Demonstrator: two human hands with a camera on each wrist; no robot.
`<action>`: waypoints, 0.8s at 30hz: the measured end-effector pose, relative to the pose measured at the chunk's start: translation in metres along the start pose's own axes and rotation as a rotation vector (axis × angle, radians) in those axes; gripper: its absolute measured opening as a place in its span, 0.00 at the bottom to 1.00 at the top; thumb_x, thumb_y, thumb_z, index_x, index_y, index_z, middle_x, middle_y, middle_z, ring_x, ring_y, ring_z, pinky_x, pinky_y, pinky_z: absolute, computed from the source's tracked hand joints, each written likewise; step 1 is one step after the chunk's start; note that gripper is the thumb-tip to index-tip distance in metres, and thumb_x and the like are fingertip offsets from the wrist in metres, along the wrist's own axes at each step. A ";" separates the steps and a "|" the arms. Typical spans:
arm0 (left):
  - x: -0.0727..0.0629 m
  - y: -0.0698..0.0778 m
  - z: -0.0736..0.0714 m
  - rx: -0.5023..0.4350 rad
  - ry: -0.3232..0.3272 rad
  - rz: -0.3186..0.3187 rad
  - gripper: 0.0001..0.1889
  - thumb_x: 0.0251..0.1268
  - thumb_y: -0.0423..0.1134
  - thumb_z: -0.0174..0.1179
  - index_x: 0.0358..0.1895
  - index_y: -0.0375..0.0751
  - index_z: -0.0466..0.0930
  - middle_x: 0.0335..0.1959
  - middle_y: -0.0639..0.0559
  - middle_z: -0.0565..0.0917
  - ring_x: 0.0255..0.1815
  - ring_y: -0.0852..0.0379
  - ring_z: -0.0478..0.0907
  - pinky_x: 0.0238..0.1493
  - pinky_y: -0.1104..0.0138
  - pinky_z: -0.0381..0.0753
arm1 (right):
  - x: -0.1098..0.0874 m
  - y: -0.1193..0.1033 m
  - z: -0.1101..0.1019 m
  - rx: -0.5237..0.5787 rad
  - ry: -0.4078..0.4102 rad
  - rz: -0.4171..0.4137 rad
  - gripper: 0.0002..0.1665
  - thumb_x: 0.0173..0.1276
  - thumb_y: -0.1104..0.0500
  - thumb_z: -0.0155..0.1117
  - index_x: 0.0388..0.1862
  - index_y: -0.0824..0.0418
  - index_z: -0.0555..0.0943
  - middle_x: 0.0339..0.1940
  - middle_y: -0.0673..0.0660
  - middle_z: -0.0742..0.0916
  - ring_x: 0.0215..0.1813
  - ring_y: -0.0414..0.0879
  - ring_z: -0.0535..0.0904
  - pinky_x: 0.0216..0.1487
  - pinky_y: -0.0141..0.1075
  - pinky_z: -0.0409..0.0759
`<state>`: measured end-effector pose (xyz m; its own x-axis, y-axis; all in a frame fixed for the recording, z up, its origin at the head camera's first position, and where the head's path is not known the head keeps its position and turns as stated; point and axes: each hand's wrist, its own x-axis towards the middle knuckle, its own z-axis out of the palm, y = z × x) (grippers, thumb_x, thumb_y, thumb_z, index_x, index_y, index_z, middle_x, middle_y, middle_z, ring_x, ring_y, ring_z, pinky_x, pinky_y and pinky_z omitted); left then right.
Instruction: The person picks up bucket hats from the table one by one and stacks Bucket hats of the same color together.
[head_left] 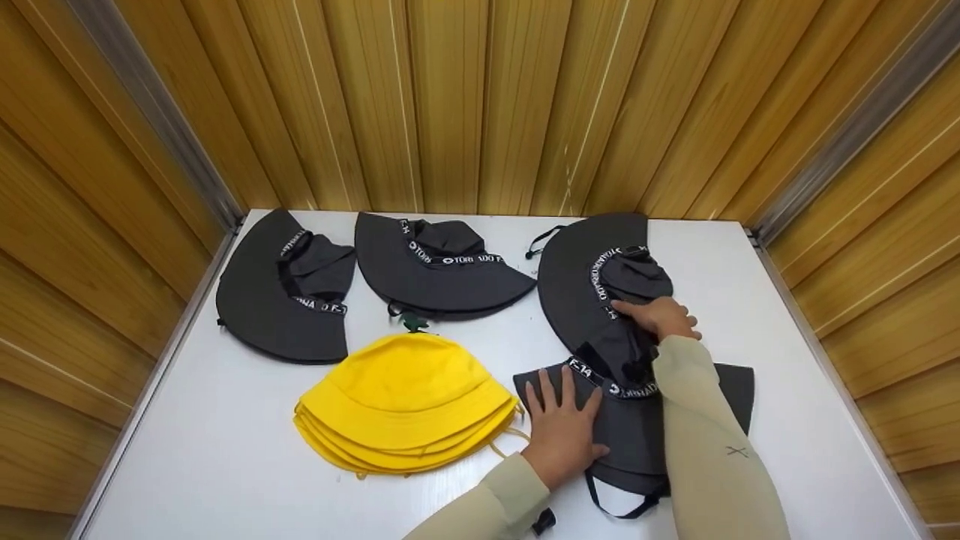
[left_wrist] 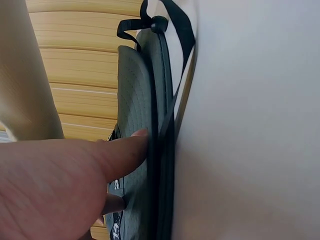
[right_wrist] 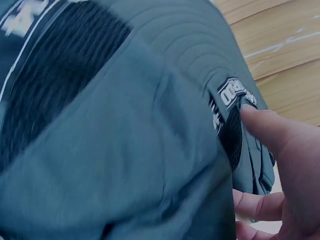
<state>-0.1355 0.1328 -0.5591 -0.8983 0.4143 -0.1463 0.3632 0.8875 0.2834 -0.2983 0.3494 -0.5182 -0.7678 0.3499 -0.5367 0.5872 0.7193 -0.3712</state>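
Note:
Spread fingers of my left hand [head_left: 562, 435] rest on the brim of the near dark grey bucket hat [head_left: 630, 427]. Its lettered band and crown face away from me; in the left wrist view the thumb lies along the brim edge [left_wrist: 150, 190]. My right hand [head_left: 667, 316] is over the crown of this hat, beside the back right grey hat [head_left: 562, 285]. Its thumb is straight and reaches the lettered band of that back hat, apart from the fingers. In the right wrist view the near hat's crown [right_wrist: 120, 150] fills the front, and the fingertips are partly hidden behind its edge.
Two more folded grey hats, one at the left [head_left: 251, 307] and one at the back middle [head_left: 435, 292], lie on the white table [head_left: 187, 450]. A stack of yellow hats [head_left: 409, 382] is left of my left hand. Ribbed yellow-brown walls [head_left: 450, 105] enclose the table.

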 end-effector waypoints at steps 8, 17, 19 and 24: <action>-0.001 0.000 0.000 0.001 0.000 0.004 0.44 0.57 0.69 0.68 0.78 0.70 0.62 0.84 0.42 0.52 0.83 0.29 0.48 0.79 0.34 0.53 | -0.003 -0.008 0.002 0.106 -0.009 0.008 0.67 0.62 0.30 0.68 0.80 0.76 0.54 0.78 0.77 0.63 0.76 0.75 0.57 0.77 0.68 0.55; -0.001 0.000 0.000 0.046 0.016 0.002 0.44 0.57 0.70 0.67 0.78 0.70 0.63 0.84 0.41 0.55 0.82 0.29 0.51 0.78 0.35 0.57 | 0.005 -0.009 0.010 0.181 0.071 0.003 0.58 0.64 0.41 0.71 0.77 0.77 0.59 0.76 0.76 0.68 0.74 0.71 0.64 0.76 0.65 0.59; -0.001 0.000 0.000 0.040 0.017 0.001 0.44 0.57 0.70 0.67 0.78 0.70 0.63 0.84 0.41 0.55 0.82 0.29 0.51 0.78 0.35 0.56 | 0.008 -0.009 0.011 0.259 0.087 -0.028 0.54 0.66 0.46 0.69 0.76 0.79 0.59 0.76 0.76 0.68 0.74 0.69 0.66 0.78 0.60 0.62; -0.001 -0.001 0.001 0.025 0.024 0.009 0.44 0.57 0.69 0.68 0.77 0.69 0.64 0.83 0.40 0.55 0.82 0.28 0.51 0.78 0.35 0.56 | 0.010 -0.014 0.011 0.423 0.069 -0.114 0.43 0.74 0.56 0.56 0.76 0.83 0.54 0.77 0.76 0.65 0.73 0.63 0.67 0.78 0.51 0.68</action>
<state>-0.1345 0.1318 -0.5599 -0.9004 0.4181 -0.1207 0.3776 0.8885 0.2607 -0.3114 0.3363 -0.5267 -0.8405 0.3322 -0.4281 0.5402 0.4516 -0.7101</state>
